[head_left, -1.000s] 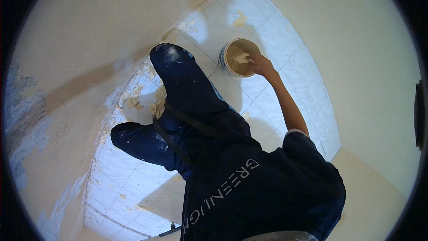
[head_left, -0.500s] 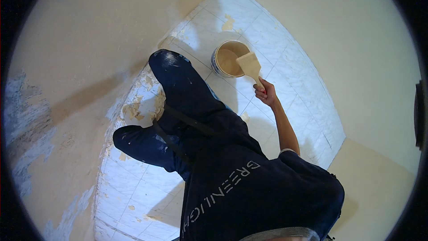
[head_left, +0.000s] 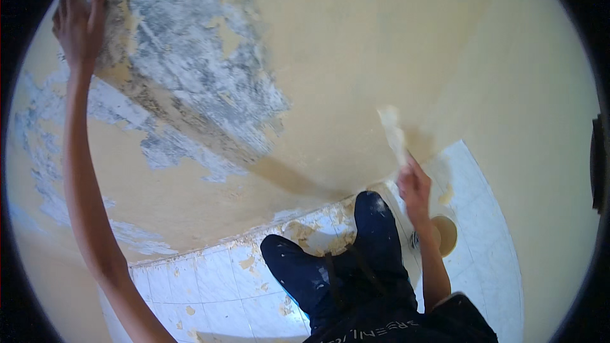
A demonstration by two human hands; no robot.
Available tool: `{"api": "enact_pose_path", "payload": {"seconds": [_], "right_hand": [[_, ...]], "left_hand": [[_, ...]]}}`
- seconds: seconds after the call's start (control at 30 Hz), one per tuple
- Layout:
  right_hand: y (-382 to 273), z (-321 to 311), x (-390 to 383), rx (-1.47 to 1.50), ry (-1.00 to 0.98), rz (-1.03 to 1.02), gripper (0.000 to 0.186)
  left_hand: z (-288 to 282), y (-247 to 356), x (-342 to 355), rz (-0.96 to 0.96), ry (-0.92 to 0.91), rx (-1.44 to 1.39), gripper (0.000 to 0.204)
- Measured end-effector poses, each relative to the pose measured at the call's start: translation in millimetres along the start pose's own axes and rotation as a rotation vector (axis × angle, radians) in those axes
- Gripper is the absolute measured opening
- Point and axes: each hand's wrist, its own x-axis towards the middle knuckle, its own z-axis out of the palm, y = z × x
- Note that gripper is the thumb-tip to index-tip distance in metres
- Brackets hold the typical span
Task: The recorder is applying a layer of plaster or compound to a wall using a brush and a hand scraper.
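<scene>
Right hand (head_left: 414,185) is nearer, fingers wrapped round a pale, flat paintbrush (head_left: 393,130) pointing up and slightly left before the beige painted wall (head_left: 330,57); left hand (head_left: 81,28) well apart, fingers' hold unclear.

Cream brush (head_left: 393,132), edge-on, tilted, tan wall (head_left: 305,95), patchily bare
</scene>
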Motion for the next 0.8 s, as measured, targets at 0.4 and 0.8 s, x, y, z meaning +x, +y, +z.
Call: {"api": "enact_pose_path", "payload": {"seconds": [0.4, 0.8], "right_hand": [[-167.9, 180.3, 109.2, -0.464, 0.092, -0.713, 0.057], [-177.9, 190.8, 147.7, -0.545, 0.214, -0.839, 0.055]], "left_hand": [[-22.1, 39.0, 21.7, -0.204, -0.024, -0.017, 0.047], [-22.6, 38.7, 22.2, -0.163, 0.007, -0.025, 0.046]]}}
